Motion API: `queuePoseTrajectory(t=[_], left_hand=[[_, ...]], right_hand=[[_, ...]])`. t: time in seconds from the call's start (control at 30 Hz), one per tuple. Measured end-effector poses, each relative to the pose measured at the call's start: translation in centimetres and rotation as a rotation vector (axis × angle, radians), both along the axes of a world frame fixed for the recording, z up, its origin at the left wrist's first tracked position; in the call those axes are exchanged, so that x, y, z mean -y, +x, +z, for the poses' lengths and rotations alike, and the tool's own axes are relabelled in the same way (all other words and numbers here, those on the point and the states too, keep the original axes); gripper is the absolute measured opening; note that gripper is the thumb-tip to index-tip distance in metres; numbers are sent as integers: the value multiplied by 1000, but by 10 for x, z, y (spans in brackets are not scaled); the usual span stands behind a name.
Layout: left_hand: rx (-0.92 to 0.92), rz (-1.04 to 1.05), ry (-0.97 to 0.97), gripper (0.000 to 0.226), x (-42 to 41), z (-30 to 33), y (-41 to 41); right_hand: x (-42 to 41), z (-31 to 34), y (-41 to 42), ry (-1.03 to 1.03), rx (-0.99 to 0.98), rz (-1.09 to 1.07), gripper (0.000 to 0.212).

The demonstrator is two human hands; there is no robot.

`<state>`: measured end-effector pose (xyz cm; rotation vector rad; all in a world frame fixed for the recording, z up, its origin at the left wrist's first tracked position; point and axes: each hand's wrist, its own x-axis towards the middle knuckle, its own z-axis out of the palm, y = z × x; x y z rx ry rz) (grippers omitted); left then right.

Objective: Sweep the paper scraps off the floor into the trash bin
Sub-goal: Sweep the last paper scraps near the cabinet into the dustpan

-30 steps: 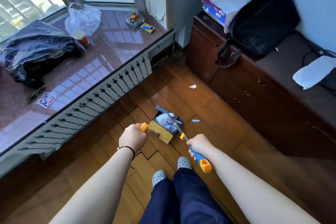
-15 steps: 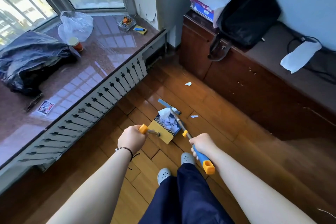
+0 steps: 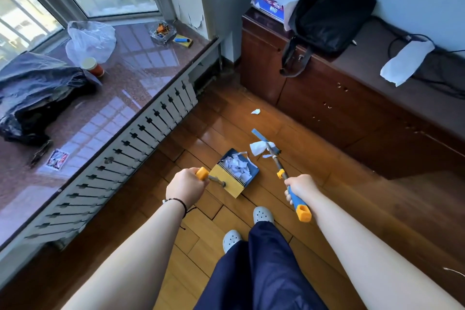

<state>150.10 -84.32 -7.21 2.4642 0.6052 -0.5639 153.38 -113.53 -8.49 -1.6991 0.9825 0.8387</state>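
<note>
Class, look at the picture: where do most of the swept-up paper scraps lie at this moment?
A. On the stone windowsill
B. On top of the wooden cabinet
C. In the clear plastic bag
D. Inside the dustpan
D: a heap of white paper scraps fills the blue tray of the dustpan, which the left hand holds by its handle; only a few pieces remain on the floor.

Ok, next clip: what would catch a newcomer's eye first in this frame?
Probably the blue-and-yellow dustpan at floor centre, heaped with white paper scraps, its handle held by the left hand. Beside it, the right hand holds the blue-and-orange broom grip, the broom's head by a larger white paper scrap. One small white scrap lies farther off, near the dark wooden cabinet.
</note>
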Motion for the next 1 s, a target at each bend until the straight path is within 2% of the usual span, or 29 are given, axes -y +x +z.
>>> queuePoseTrajectory(t=[0.3, 0.5, 0.6, 0.73, 0.9, 1.0], left_hand=[[-42, -64, 41, 9, 21, -2, 36], [-95, -94, 100, 16, 36, -4, 56], [-94, -106, 92, 13, 40, -6, 61], [-96, -117, 90, 13, 39, -5, 68], [-100, -89, 70, 18, 38, -3, 65], [-88, -95, 68, 17, 34, -1, 58]], right_hand=[[-2, -43, 32, -59, -48, -100, 10], [-34, -71, 25, -38, -121, -59, 23], [-49, -69, 8, 20, -179, -10, 20], [-51, -53, 0, 119, -213, -10, 4], [-40, -31, -4, 199, -219, -25, 18], [-38, -20, -11, 214, -184, -39, 13]])
